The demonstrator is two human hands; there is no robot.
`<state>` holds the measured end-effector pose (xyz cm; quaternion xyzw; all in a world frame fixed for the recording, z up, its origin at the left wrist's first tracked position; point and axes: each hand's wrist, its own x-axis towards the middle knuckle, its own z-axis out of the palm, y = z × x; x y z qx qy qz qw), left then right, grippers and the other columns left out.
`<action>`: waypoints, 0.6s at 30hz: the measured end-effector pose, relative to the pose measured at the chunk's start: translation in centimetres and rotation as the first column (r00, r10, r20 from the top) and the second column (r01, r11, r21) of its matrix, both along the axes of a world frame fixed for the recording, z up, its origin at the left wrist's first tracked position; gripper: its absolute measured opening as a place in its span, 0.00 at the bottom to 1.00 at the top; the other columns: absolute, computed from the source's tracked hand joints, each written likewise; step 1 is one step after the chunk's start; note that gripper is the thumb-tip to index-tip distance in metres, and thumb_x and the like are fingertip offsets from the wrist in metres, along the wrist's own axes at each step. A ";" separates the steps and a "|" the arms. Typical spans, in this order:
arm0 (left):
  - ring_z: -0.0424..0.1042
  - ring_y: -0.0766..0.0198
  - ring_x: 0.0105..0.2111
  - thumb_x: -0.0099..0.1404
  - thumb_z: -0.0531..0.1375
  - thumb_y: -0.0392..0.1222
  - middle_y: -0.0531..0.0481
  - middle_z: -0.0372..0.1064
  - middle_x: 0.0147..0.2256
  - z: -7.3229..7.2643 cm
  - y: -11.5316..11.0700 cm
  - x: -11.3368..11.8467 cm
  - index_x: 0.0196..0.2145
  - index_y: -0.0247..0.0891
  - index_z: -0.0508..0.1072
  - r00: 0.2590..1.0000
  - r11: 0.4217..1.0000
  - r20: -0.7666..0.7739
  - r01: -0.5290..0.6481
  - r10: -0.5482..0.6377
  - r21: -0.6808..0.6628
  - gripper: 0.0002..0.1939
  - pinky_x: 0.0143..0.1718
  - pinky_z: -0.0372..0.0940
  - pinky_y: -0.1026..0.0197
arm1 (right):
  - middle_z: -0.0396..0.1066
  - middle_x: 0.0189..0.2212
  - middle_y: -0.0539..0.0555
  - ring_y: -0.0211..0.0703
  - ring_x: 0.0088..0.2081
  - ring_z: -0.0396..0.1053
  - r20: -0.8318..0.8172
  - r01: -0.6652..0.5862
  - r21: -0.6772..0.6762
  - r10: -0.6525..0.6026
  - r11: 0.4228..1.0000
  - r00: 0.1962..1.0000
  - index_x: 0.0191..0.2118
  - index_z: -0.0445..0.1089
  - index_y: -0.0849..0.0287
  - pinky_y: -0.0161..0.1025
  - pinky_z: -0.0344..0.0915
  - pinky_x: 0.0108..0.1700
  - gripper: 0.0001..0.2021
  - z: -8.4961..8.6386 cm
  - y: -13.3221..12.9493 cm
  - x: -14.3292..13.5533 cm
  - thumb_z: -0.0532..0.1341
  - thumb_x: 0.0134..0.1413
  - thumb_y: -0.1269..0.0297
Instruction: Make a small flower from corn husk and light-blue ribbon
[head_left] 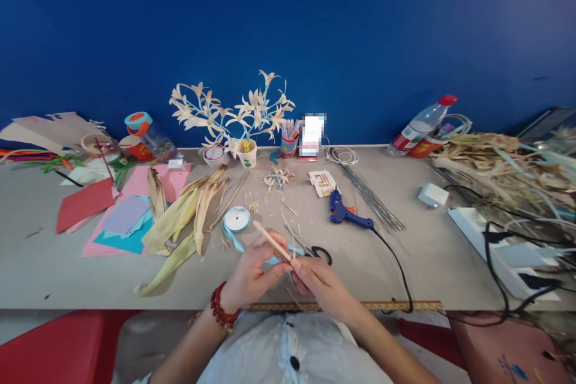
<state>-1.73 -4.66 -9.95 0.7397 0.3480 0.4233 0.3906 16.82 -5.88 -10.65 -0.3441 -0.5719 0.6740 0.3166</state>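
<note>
My left hand point(257, 270), a dark red beaded bracelet at its wrist, is closed around a slim pale stick-like piece point(272, 242), perhaps rolled husk; I cannot tell. Its free end points up and left. At the lower end my right hand point(320, 283) pinches it between thumb and fingers, with a thin strip showing there. Just beyond the hands lie black-handled scissors point(322, 254), partly hidden, and a roll of light blue ribbon point(236, 219). Dried corn husks point(180, 222) spread to the left. A blue glue gun point(348, 211) rests to the right.
A white cup point(247, 154) holds husk flowers on blue stems. Behind are a pen cup point(288, 145) and a lit phone point(311, 135). Metal wires point(373, 198), a tilted bottle point(420, 126), a power strip point(488, 252) and cords occupy the right. Coloured paper point(135, 216) lies left.
</note>
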 end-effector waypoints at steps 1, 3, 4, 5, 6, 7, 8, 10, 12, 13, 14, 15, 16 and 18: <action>0.69 0.59 0.40 0.65 0.58 0.42 0.46 0.69 0.37 -0.1 0.0 0.1 0.35 0.38 0.72 1.000 1.000 0.015 0.011 -0.012 0.013 0.06 0.48 0.64 0.54 | 0.51 0.17 0.44 0.31 0.19 0.46 -0.045 -0.020 -0.042 0.018 0.999 0.999 0.23 0.55 0.58 0.33 0.44 0.21 0.25 0.0 -0.1 -0.1 0.50 0.63 0.44; 0.69 0.59 0.39 0.66 0.57 0.45 0.46 0.70 0.34 -0.6 0.2 0.3 0.34 0.38 0.72 0.997 0.998 0.063 0.042 -0.044 0.038 0.09 0.51 0.62 0.50 | 0.48 0.15 0.42 0.30 0.17 0.44 -0.175 -0.100 -0.176 0.069 0.979 0.982 0.22 0.55 0.58 0.32 0.42 0.19 0.24 -0.1 -0.2 -0.2 0.52 0.61 0.44; 0.69 0.59 0.38 0.66 0.57 0.46 0.46 0.70 0.34 -0.8 0.2 0.3 0.33 0.38 0.72 0.995 0.997 0.086 0.053 -0.057 0.047 0.10 0.52 0.62 0.49 | 0.47 0.14 0.41 0.30 0.16 0.42 -0.246 -0.156 -0.251 0.092 0.955 0.965 0.22 0.55 0.58 0.32 0.40 0.18 0.24 -0.1 -0.3 -0.1 0.53 0.61 0.44; 0.69 0.59 0.38 0.66 0.57 0.46 0.46 0.70 0.33 -1.1 0.3 0.2 0.32 0.38 0.72 0.992 0.997 0.105 0.059 -0.064 0.051 0.10 0.53 0.61 0.48 | 0.45 0.13 0.40 0.29 0.15 0.40 -0.314 -0.209 -0.319 0.105 0.925 0.944 0.21 0.54 0.57 0.31 0.38 0.17 0.24 -0.1 -0.3 -0.1 0.53 0.60 0.44; 0.69 0.59 0.38 0.66 0.57 0.46 0.47 0.71 0.33 -1.3 0.4 0.1 0.32 0.38 0.72 0.990 0.997 0.122 0.059 -0.065 0.053 0.10 0.53 0.61 0.48 | 0.44 0.12 0.40 0.29 0.14 0.38 -0.370 -0.254 -0.373 0.108 0.892 0.923 0.21 0.54 0.57 0.31 0.36 0.17 0.24 -0.1 -0.3 0.1 0.54 0.60 0.45; 0.69 0.59 0.38 0.65 0.58 0.46 0.47 0.71 0.32 -1.5 0.4 0.0 0.31 0.38 0.72 0.989 0.997 0.137 0.057 -0.064 0.055 0.09 0.53 0.61 0.47 | 0.44 0.12 0.39 0.28 0.14 0.37 -0.417 -0.293 -0.416 0.106 0.861 0.903 0.21 0.53 0.57 0.30 0.35 0.16 0.24 -0.1 -0.2 0.2 0.55 0.60 0.45; 0.69 0.59 0.38 0.65 0.58 0.45 0.47 0.71 0.32 -1.7 0.5 -0.2 0.30 0.38 0.72 0.987 0.997 0.150 0.053 -0.061 0.057 0.09 0.52 0.61 0.47 | 0.43 0.11 0.39 0.28 0.14 0.36 -0.456 -0.327 -0.447 0.103 0.832 0.884 0.21 0.53 0.57 0.30 0.35 0.16 0.24 -0.1 -0.2 0.3 0.55 0.59 0.46; 0.69 0.59 0.37 0.65 0.59 0.44 0.48 0.70 0.31 -1.9 0.6 -0.5 0.30 0.38 0.72 0.985 0.998 0.166 0.048 -0.055 0.045 0.08 0.51 0.62 0.48 | 0.43 0.11 0.38 0.27 0.13 0.36 -0.509 -0.390 -0.484 0.110 0.783 0.854 0.20 0.52 0.57 0.29 0.37 0.16 0.24 0.0 0.0 0.5 0.56 0.59 0.45; 0.69 0.59 0.38 0.65 0.59 0.44 0.47 0.70 0.32 -1.9 0.6 -0.7 0.30 0.38 0.72 0.985 0.999 0.164 0.052 -0.053 0.011 0.09 0.50 0.62 0.49 | 0.43 0.11 0.38 0.27 0.13 0.35 -0.521 -0.412 -0.495 0.118 0.765 0.845 0.20 0.52 0.57 0.29 0.37 0.16 0.25 0.0 0.1 0.6 0.56 0.58 0.45; 0.69 0.59 0.39 0.65 0.58 0.45 0.47 0.70 0.33 -1.8 0.5 -0.7 0.30 0.38 0.72 0.985 0.998 0.162 0.054 -0.052 -0.009 0.09 0.50 0.62 0.50 | 0.43 0.11 0.38 0.27 0.13 0.36 -0.508 -0.399 -0.490 0.118 0.775 0.853 0.20 0.52 0.57 0.30 0.37 0.16 0.25 0.0 0.1 0.6 0.56 0.58 0.44; 0.69 0.58 0.40 0.64 0.59 0.47 0.46 0.71 0.34 -1.7 0.5 -0.7 0.31 0.38 0.72 0.986 0.998 0.158 0.058 -0.053 -0.024 0.10 0.50 0.61 0.50 | 0.43 0.11 0.39 0.27 0.13 0.36 -0.482 -0.369 -0.478 0.114 0.797 0.869 0.20 0.53 0.57 0.30 0.36 0.16 0.25 0.0 0.2 0.5 0.56 0.58 0.45; 0.69 0.56 0.41 0.64 0.59 0.49 0.44 0.71 0.36 -1.4 0.4 -0.6 0.33 0.38 0.72 0.987 0.998 0.152 0.059 -0.054 -0.031 0.11 0.50 0.61 0.49 | 0.44 0.11 0.39 0.28 0.13 0.36 -0.444 -0.324 -0.459 0.102 0.827 0.890 0.20 0.53 0.57 0.30 0.36 0.16 0.25 0.0 0.1 0.4 0.56 0.58 0.45; 0.68 0.55 0.42 0.63 0.59 0.51 0.43 0.71 0.37 -1.2 0.3 -0.5 0.34 0.38 0.73 0.989 0.998 0.137 0.053 -0.049 -0.028 0.13 0.52 0.60 0.48 | 0.45 0.11 0.39 0.28 0.14 0.37 -0.400 -0.272 -0.436 0.086 0.858 0.912 0.20 0.54 0.57 0.30 0.35 0.16 0.24 0.1 0.1 0.3 0.56 0.58 0.45; 0.68 0.53 0.43 0.62 0.60 0.52 0.43 0.71 0.39 -0.7 0.2 -0.2 0.36 0.39 0.73 0.996 1.000 0.085 0.018 -0.018 -0.001 0.13 0.54 0.57 0.46 | 0.47 0.12 0.40 0.28 0.15 0.39 -0.316 -0.178 -0.382 0.052 0.907 0.947 0.21 0.55 0.58 0.31 0.35 0.16 0.24 0.2 0.0 0.0 0.57 0.58 0.45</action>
